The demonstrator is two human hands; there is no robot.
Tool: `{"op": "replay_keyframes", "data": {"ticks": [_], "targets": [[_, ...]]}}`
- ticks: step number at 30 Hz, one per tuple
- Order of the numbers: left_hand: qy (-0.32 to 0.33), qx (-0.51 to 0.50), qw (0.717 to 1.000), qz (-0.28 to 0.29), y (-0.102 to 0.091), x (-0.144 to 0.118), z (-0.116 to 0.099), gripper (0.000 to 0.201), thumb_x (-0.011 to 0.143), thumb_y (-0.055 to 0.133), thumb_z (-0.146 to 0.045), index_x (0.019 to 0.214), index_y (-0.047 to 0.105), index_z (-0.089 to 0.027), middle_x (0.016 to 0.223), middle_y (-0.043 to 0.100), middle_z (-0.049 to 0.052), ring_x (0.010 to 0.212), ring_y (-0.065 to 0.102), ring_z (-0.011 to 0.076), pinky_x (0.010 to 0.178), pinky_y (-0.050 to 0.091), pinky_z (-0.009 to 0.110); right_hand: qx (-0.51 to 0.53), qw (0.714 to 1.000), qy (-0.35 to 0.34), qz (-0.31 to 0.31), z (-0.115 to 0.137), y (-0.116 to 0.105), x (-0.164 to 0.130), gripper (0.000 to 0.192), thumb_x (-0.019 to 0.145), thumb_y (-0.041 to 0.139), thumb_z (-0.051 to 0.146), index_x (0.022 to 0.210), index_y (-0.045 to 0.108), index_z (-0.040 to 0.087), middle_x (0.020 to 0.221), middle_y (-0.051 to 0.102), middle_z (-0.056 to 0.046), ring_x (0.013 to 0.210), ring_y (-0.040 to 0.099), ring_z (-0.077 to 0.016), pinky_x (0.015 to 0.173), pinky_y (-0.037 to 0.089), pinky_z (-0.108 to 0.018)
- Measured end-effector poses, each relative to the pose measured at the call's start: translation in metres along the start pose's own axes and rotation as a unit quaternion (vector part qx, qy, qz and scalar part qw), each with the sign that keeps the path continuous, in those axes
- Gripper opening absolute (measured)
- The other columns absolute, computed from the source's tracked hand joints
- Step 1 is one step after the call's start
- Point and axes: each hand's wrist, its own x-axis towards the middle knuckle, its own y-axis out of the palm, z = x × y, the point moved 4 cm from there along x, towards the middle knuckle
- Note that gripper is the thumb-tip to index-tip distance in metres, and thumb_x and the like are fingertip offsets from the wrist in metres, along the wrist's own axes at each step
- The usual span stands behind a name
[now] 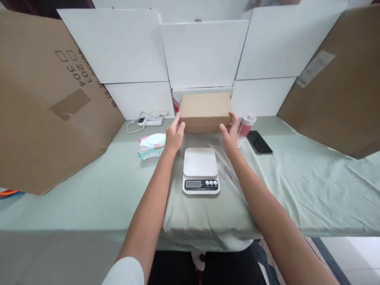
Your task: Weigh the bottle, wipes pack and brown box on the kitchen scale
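Your left hand (174, 134) and right hand (230, 134) clasp the small cardboard box (205, 112) by its two short ends, just above the centre of the frame. The fingers of each hand are spread and pressed flat on the box's sides, with the box between them. It sits beyond the white kitchen scale (201, 170), on the pale green tablecloth (311, 186), with clear plastic film (225, 158) under your right wrist.

Leaning cardboard sheet (44, 103) reads "201" and "304".
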Motion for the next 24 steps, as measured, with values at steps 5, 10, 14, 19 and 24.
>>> {"op": "replay_keyframes", "data": {"ticks": [5,10,14,19,24], "targets": [[-0.005,0.069,0.996,0.054,0.019,0.011,0.035,0.071,0.098,0.068,-0.054,0.155,0.061,-0.013,0.166,0.054,0.018,0.165,0.036,0.0388,0.138,0.025,0.053,0.033,0.995,0.085,-0.045,-0.049,0.022,-0.002,0.058,0.096,0.055,0.053,0.147,0.043,0.026,0.153,0.055,-0.014,0.146,0.055,-0.0263,0.131,0.039,-0.056],[-0.032,0.108,0.992,0.060,0.031,0.015,0.047,0.081,0.099,0.065,-0.059,0.160,0.051,-0.008,0.178,0.031,0.025,0.170,0.022,0.0401,0.139,0.014,0.056,0.020,0.992,0.120,-0.018,-0.053,0.025,-0.008,0.061,0.097,0.053,0.054,0.149,0.042,0.024,0.156,0.054,-0.016,0.146,0.055,-0.0279,0.131,0.040,-0.058],[0.014,0.120,0.992,0.028,0.024,0.015,0.034,0.079,0.100,0.066,-0.057,0.162,0.050,-0.011,0.179,0.030,0.021,0.170,0.024,0.0352,0.140,0.014,0.048,-0.050,0.998,-0.003,-0.048,-0.010,-0.001,-0.007,0.064,0.099,0.056,0.059,0.153,0.047,0.027,0.166,0.046,-0.014,0.162,0.039,-0.0355,0.132,0.034,-0.066],[0.081,0.136,0.981,-0.110,-0.055,-0.008,0.006,0.062,0.103,0.062,-0.045,0.156,0.059,-0.013,0.174,0.045,0.015,0.166,0.037,0.0275,0.138,0.025,0.038,-0.121,0.975,-0.007,-0.187,-0.002,-0.066,-0.017,0.069,0.093,0.067,0.052,0.156,0.048,0.029,0.164,0.045,-0.015,0.158,0.040,-0.0440,0.120,0.042,-0.076],[0.040,0.126,0.942,-0.308,-0.164,-0.057,0.022,0.055,0.102,0.048,-0.024,0.150,0.059,-0.001,0.167,0.052,0.023,0.157,0.050,0.0266,0.131,0.038,0.041,-0.140,0.963,0.164,-0.164,-0.071,-0.085,-0.037,0.087,0.069,0.086,0.051,0.142,0.054,0.016,0.114,0.074,-0.017,0.121,0.062,-0.0374,0.108,0.051,-0.067]]}}
